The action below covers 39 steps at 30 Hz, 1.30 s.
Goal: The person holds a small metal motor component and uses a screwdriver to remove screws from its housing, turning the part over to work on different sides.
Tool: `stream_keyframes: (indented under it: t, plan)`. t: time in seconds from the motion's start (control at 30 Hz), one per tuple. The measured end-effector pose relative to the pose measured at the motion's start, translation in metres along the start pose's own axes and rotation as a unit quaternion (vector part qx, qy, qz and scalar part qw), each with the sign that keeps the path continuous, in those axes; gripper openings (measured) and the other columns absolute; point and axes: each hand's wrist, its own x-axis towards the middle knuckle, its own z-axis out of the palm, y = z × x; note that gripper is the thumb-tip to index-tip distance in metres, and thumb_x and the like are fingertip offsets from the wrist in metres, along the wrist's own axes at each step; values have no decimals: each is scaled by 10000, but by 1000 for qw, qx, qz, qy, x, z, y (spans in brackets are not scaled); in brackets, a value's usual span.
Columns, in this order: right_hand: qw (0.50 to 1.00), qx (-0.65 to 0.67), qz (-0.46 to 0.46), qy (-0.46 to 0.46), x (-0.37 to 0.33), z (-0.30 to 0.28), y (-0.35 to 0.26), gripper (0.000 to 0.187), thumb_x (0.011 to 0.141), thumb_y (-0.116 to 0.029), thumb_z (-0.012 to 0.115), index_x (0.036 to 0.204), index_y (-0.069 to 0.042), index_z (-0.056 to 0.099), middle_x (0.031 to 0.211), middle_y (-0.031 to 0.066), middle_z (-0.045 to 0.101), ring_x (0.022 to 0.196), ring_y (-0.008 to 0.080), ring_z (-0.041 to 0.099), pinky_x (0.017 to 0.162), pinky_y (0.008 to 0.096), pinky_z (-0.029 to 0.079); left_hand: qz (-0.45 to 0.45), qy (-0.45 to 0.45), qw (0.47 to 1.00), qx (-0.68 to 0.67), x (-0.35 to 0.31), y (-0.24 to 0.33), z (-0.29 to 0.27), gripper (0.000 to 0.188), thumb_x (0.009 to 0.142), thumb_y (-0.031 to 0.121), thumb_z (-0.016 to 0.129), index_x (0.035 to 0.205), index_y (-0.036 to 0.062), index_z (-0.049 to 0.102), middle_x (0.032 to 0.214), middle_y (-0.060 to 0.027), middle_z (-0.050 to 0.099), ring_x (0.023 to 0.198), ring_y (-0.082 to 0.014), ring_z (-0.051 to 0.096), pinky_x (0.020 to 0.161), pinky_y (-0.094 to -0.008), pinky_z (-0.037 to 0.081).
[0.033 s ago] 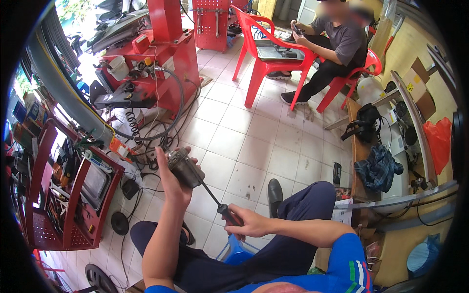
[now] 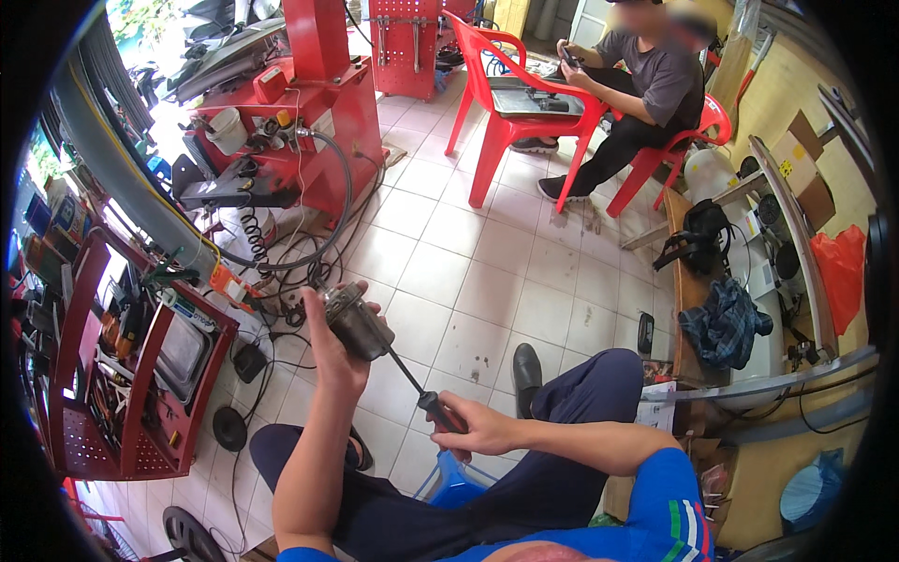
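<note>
My left hand [image 2: 339, 358] is raised over the floor, fingers and thumb wrapped round a cylindrical metal motor [image 2: 361, 328]. The motor is dull grey and lies tilted across the palm. In my right hand [image 2: 482, 427] is a screwdriver [image 2: 434, 408] with a black and red handle. Its dark shaft slants up and left to the lower right side of the motor. The tip is too small to make out there. My fingers close round the handle above my lap.
A red tool cart [image 2: 140, 375] stands at left, cables [image 2: 281, 272] on the floor beside it. Behind is a red machine [image 2: 281, 140]. A person [image 2: 646, 84] sits far right by a red chair [image 2: 482, 84] bearing a tray. A wooden bench [image 2: 691, 328] holds cloth and a bag.
The motor has turned slightly in my left hand, and the left thumb has dipped a little. My right hand and the screwdriver handle have hardly moved.
</note>
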Motion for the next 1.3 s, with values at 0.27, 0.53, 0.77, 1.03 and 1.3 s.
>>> stream_keyframes:
  t: [0.27,0.53,0.77,1.03,1.3]
  plan:
    - [1000,14,-24,0,-7,-3,-5,305,963,-217,618,1136,-39,440,760,39,547,529,106,550,492,266,448,24,7,994,103,9,-13,-3,420,943,348,645,1204,46,514,1140,-103,629,860,-169,616,703,-366,567]
    - [999,-10,-26,16,-12,-7,-10,307,930,-178,643,1121,-26,457,766,38,546,554,116,561,512,273,457,23,12,993,113,8,-14,3,392,890,240,701,1182,16,567,1057,-93,639,841,-165,614,709,-344,561]
    - [987,-69,-104,97,-8,-10,7,297,928,-170,670,1100,-41,465,738,25,551,563,114,568,522,282,479,20,7,992,123,11,-16,2,389,885,236,706,1167,-11,603,902,-90,624,742,-178,629,667,-336,561]
    - [989,118,88,26,-10,-20,-13,206,981,-180,603,1075,-37,489,690,15,509,518,99,526,434,259,451,-21,18,993,118,10,-17,7,329,880,227,716,1110,-1,660,887,-83,651,780,-174,638,687,-338,560]
    - [968,246,-16,56,6,-42,-36,248,984,-233,523,831,-53,446,750,94,522,670,202,567,618,380,534,-13,-8,999,-48,11,3,2,608,893,528,680,1180,4,567,1080,-109,622,859,-164,612,752,-363,554]
